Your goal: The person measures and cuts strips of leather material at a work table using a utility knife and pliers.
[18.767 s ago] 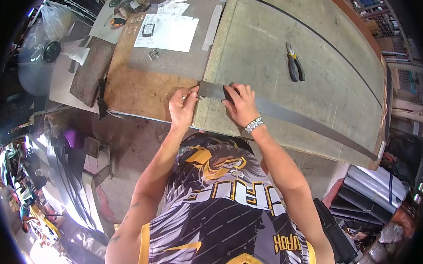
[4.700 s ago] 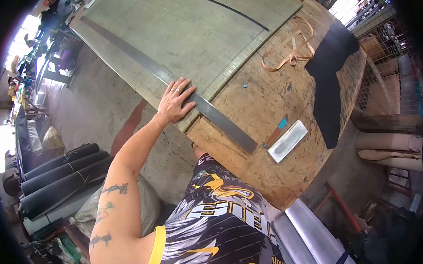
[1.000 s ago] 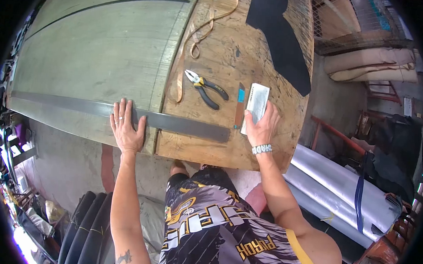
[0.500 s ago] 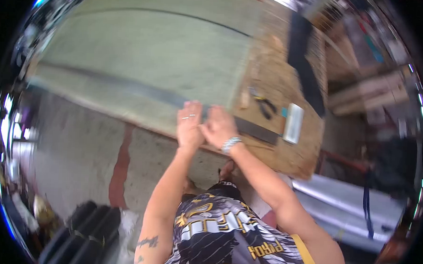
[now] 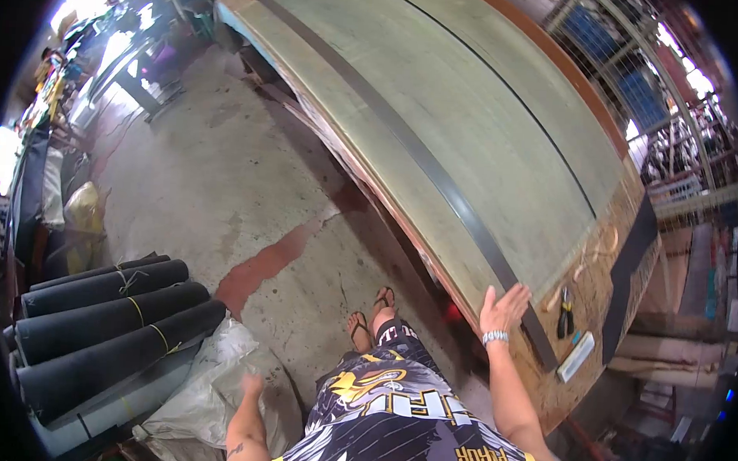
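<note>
A long dark metal straightedge point(image 5: 406, 146) lies along the near edge of the green mat point(image 5: 489, 129) on the long table. My right hand point(image 5: 504, 306) rests flat near the straightedge's close end at the table edge, fingers spread, gripping nothing. My left hand point(image 5: 252, 384) hangs down by my side above a white sack point(image 5: 205, 400), with nothing seen in it. Just past my right hand, on the bare wood, lie pliers point(image 5: 565, 311) and a white block point(image 5: 576, 356).
A black sheet point(image 5: 628, 275) lies at the table's right end, with a tan strap point(image 5: 609, 239) beside it. Several black rolls point(image 5: 101, 322) lie on the concrete floor at the left. A red mark point(image 5: 269, 263) crosses the floor. Benches and clutter stand at the far left.
My view has swung left along the table. Both hands were together on the straightedge; now my left hand has dropped to my side and only my right hand stays on it.
</note>
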